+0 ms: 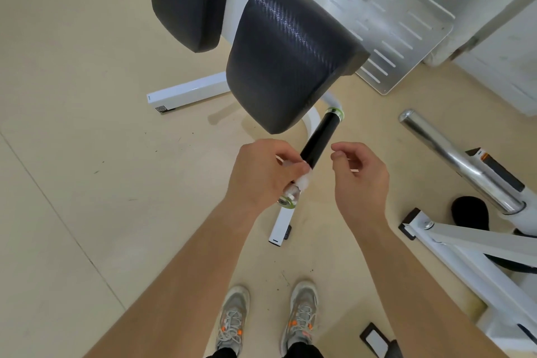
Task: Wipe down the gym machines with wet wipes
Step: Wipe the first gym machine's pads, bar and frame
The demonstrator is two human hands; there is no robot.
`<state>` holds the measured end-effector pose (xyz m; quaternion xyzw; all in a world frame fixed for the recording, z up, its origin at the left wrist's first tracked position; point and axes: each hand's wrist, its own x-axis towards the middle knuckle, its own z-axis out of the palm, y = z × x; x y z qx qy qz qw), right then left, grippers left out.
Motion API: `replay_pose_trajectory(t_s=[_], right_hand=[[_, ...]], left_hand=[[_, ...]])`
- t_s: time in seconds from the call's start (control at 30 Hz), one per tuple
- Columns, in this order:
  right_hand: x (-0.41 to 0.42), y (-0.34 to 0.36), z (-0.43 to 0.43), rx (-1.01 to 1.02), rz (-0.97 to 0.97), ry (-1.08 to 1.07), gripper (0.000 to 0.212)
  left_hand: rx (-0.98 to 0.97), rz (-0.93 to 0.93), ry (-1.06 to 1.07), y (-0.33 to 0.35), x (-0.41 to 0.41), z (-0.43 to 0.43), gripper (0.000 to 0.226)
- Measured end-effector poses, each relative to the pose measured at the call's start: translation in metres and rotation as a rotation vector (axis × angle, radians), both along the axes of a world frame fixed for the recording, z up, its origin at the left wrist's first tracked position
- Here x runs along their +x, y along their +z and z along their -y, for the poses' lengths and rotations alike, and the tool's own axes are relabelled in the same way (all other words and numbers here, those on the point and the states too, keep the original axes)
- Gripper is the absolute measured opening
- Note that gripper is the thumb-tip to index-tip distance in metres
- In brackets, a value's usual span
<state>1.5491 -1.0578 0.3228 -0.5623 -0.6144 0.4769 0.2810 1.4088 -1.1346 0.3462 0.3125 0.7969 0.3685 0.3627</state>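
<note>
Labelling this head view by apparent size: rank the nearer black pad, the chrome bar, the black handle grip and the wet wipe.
1. nearer black pad
2. chrome bar
3. black handle grip, its lower end hidden by the left hand
4. wet wipe, mostly covered by that hand, so judged on its visible part only

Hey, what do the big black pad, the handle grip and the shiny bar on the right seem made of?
Black pad: likely vinyl or faux leather over foam, with a carbon-fibre weave pattern and soft sheen. Handle grip, under the left hand's wet wipe: black, slight sheen, probably rubber or foam; its end cap looks like polished metal. Shiny bar: chrome-plated steel, judging by mirror-like reflections.
</note>
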Motion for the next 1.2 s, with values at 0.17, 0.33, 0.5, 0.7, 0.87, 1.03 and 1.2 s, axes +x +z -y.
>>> replay_pose_trajectory(t_s=[0.17,0.33,0.5,0.7,0.87,1.03,1.2], right_hand=[[0.0,-0.002,-0.012,-0.008,0.001,0.003,0.019],[-0.002,0.0,-0.014,-0.011,-0.007,0.027,0.021],[-0.001,-0.001,-0.01,-0.019,0.004,0.066,0.02],[-0.002,-0.002,-0.012,-0.044,0.005,0.078,0.021],[0.001,-0.006,-0.023,-0.065,0.016,0.041,0.02],[0.001,-0.008,-0.027,-0.082,0.025,0.04,0.02],[-0.006,-0.008,-0.027,-0.105,0.008,0.056,0.021]], left_hand=[[-0.029,-0.158,-0.037,-0.01,-0.005,-0.03,0.007],[-0.02,-0.199,-0.04,-0.003,-0.002,-0.029,0.008],[-0.018,-0.02,-0.031,0.008,0.003,-0.009,0.017],[-0.079,-0.264,-0.079,-0.006,0.001,-0.031,0.006],[-0.009,-0.264,-0.098,-0.014,0.002,-0.042,0.014],[-0.009,-0.199,-0.229,0.002,0.01,-0.024,0.031],[-0.121,-0.072,-0.388,0.016,0.012,-0.026,0.042]])
